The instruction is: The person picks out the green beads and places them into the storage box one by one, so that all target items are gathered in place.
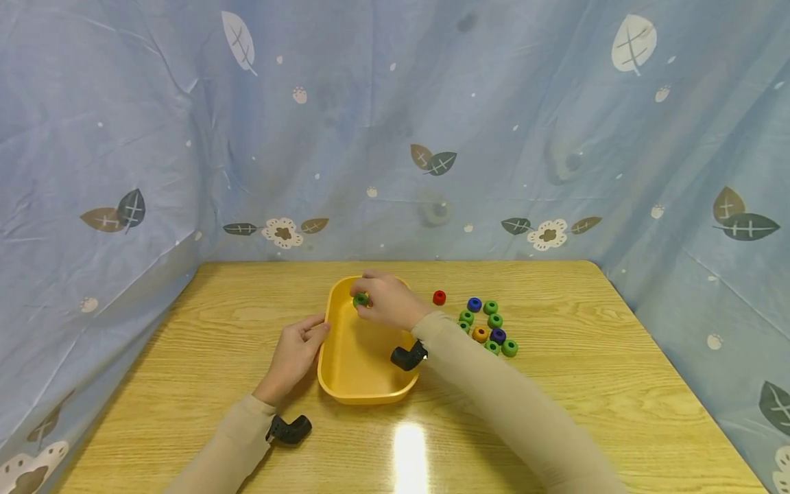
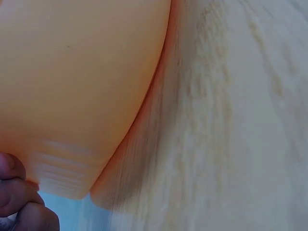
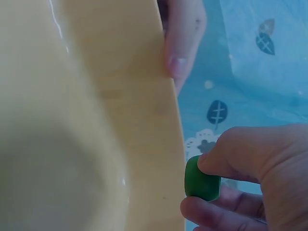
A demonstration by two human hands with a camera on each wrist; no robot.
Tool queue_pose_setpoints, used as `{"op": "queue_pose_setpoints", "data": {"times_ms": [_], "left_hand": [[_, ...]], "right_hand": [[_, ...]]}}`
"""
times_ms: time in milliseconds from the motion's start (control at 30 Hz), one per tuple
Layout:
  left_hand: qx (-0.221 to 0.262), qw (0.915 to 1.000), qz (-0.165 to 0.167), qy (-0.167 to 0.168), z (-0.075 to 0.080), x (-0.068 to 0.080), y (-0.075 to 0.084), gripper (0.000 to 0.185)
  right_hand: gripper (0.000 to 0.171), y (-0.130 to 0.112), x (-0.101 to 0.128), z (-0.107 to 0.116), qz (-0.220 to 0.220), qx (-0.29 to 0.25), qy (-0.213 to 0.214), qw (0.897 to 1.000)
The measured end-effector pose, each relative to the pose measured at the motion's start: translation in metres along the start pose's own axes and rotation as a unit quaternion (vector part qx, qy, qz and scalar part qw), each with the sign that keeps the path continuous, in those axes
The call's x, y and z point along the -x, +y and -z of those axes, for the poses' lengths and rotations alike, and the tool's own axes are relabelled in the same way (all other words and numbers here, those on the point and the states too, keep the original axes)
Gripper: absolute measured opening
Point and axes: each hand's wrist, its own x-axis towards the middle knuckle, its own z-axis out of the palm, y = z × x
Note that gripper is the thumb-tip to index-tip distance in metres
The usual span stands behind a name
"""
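A yellow oval tray (image 1: 345,391) lies on the wooden table, its inside (image 3: 57,144) filling the right wrist view. My right hand (image 1: 385,302) hovers over the tray's far end and pinches a green bead (image 1: 361,299), which shows between thumb and fingers (image 3: 202,179). My left hand (image 1: 295,353) rests against the tray's left rim, its fingers (image 2: 17,192) touching the outer wall (image 2: 72,96). A thumb of that hand (image 3: 182,33) lies on the rim in the right wrist view.
To the right of the tray lie loose beads: a red one (image 1: 439,297), a blue one (image 1: 474,304), several green ones (image 1: 494,320), an orange one (image 1: 480,334) and a purple one (image 1: 498,336). Blue leaf-print cloth (image 1: 395,123) walls in the table.
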Motion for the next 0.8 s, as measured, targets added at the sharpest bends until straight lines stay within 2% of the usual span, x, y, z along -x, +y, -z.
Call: {"op": "queue_pose_setpoints", "data": {"times_ms": [233,467,800], "left_hand": [[-0.008,1.0,-0.005,-0.001,0.001,0.001,-0.002,0.045],[-0.016,0.9999,-0.003,0.003,0.001,0.002,-0.001,0.045],[-0.018,0.9998,-0.009,0.004,0.0,0.001,-0.001,0.046]], "right_hand": [[0.02,-0.003,-0.017,-0.013,-0.02,-0.002,-0.033,0.999],[0.024,-0.002,-0.029,-0.029,-0.065,0.012,-0.075,0.995],[0.024,-0.002,-0.037,-0.043,-0.091,0.03,-0.107,0.99]]}}
